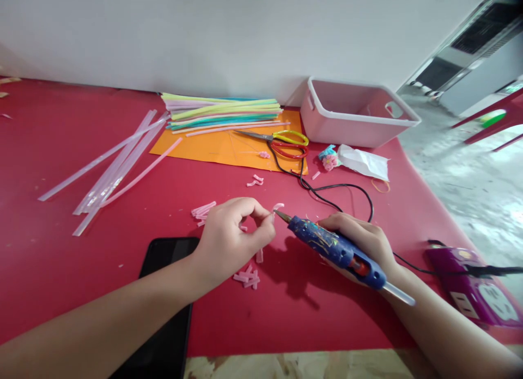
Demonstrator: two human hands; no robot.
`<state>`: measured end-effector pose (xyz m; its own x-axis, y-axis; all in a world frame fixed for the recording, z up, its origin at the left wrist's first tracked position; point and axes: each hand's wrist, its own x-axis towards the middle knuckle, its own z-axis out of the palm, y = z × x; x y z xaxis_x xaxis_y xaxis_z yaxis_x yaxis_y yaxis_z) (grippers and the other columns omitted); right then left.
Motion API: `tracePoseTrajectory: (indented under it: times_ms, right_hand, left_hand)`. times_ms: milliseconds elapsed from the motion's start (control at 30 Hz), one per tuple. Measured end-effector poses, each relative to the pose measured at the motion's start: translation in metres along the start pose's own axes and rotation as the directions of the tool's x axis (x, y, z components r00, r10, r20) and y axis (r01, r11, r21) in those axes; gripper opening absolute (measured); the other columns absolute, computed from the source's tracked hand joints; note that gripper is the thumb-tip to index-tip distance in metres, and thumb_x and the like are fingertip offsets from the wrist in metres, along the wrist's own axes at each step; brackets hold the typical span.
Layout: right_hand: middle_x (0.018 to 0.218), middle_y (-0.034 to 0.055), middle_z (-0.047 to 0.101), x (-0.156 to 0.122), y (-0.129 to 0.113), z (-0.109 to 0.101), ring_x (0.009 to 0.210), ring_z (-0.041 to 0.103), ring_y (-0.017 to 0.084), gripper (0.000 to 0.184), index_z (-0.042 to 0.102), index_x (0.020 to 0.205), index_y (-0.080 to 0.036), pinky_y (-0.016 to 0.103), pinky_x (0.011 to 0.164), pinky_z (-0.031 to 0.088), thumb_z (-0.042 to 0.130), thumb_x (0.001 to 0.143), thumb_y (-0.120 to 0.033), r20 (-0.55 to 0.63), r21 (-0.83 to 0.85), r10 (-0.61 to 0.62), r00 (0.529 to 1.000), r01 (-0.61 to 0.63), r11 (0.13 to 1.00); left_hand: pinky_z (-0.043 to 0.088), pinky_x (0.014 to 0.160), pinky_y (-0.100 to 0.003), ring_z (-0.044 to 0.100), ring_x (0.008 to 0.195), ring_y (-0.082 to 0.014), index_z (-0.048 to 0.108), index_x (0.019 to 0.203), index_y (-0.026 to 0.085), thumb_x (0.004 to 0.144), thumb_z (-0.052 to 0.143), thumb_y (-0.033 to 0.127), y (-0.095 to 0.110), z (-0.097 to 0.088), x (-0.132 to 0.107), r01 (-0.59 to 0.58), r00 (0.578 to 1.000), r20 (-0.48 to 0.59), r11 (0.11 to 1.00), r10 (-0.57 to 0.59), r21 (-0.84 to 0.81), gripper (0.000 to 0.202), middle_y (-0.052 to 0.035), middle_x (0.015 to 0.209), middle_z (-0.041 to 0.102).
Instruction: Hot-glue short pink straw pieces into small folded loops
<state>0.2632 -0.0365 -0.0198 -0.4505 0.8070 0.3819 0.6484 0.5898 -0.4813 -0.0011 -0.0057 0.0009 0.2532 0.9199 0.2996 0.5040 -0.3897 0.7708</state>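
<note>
My left hand (237, 232) pinches a small curved pink pipe cleaner piece (278, 206) between thumb and forefinger. Wrapped in my right hand (363, 237) is a blue glue gun (322, 240), its metal nozzle touching or almost touching the pink piece. A clear glue stick (399, 293) sticks out of the gun's rear. Short pink pieces lie on the red tabletop beneath and beside my left hand, in one pile (248, 277) nearer me and another pile (203, 210) to its left. A few more pink bits (255, 181) rest farther back.
Colourful pipe cleaners (224, 115) and scissors (281, 141) lie on orange paper (196, 148). Clear glue sticks (118, 166) are at left, a black phone (163, 313) under my left forearm. A pink bin (351, 123), small pink flower (330, 162), black cord (327, 189) and purple power strip (469, 283) are at right.
</note>
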Motion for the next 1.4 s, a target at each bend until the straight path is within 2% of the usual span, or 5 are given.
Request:
tracePoseTrajectory:
  times_ms: [400, 567, 933, 1133, 1400]
  right_hand:
    - [0.085, 0.0025, 0.069, -0.0007, 0.0008, -0.0002, 0.071, 0.066, 0.016, 0.017, 0.060, 0.104, -0.024, 0.025, 0.064, 0.050, 0.062, 0.088, -0.029, 0.004, -0.006, 0.010, 1.000, -0.010, 1.000]
    - [0.085, 0.0028, 0.069, -0.0012, 0.0008, -0.0003, 0.070, 0.066, 0.016, 0.016, 0.060, 0.103, -0.025, 0.026, 0.062, 0.050, 0.063, 0.088, -0.028, -0.002, -0.018, 0.018, 1.000, -0.018, 1.000]
    - [0.086, 0.0024, 0.069, -0.0008, -0.0001, -0.0002, 0.070, 0.066, 0.015, 0.015, 0.060, 0.103, -0.024, 0.024, 0.064, 0.049, 0.062, 0.089, -0.027, 0.003, -0.018, 0.018, 1.000, -0.018, 1.000]
    - [0.086, 0.0030, 0.069, -0.0012, 0.0000, -0.0003, 0.072, 0.066, 0.016, 0.015, 0.060, 0.104, -0.023, 0.025, 0.064, 0.049, 0.061, 0.090, -0.028, 0.014, -0.003, -0.001, 1.000, 0.001, 1.000]
    - [0.083, 0.0025, 0.067, -0.0019, -0.0010, -0.0015, 0.066, 0.063, 0.015, 0.014, 0.058, 0.103, -0.025, 0.025, 0.058, 0.046, 0.061, 0.089, -0.027, 0.005, -0.026, 0.014, 1.000, -0.014, 1.000]
  left_hand:
    - [0.030, 0.049, -0.022, 0.035, 0.047, -0.0066, 0.060, 0.064, 0.018, 0.084, 0.064, 0.017, 0.0011, -0.0012, 0.0016, -0.013, 1.000, -0.009, 1.000, 0.012, -0.021, 0.020, 0.0069, 0.054, 0.054]
    - [0.030, 0.050, -0.023, 0.036, 0.048, -0.0072, 0.060, 0.064, 0.018, 0.086, 0.065, 0.020, 0.0015, -0.0008, 0.0008, 0.005, 1.000, -0.005, 1.000, -0.005, -0.012, 0.022, 0.0062, 0.053, 0.053]
    - [0.027, 0.044, -0.021, 0.034, 0.045, -0.0059, 0.060, 0.063, 0.017, 0.085, 0.064, 0.021, 0.0012, 0.0002, 0.0007, 0.069, 0.997, 0.028, 0.990, -0.066, -0.126, 0.022, 0.0082, 0.048, 0.045]
    - [0.027, 0.043, -0.019, 0.035, 0.045, -0.0049, 0.063, 0.065, 0.016, 0.083, 0.064, 0.018, 0.0006, 0.0007, 0.0010, 0.074, 0.997, 0.029, 0.986, -0.070, -0.147, 0.018, 0.0084, 0.048, 0.048]
    - [0.030, 0.040, -0.017, 0.041, 0.039, -0.0046, 0.062, 0.067, 0.017, 0.086, 0.064, 0.024, -0.0002, -0.0002, -0.0014, 0.157, 0.983, 0.130, 0.951, -0.126, -0.266, 0.020, 0.0070, 0.047, 0.054]
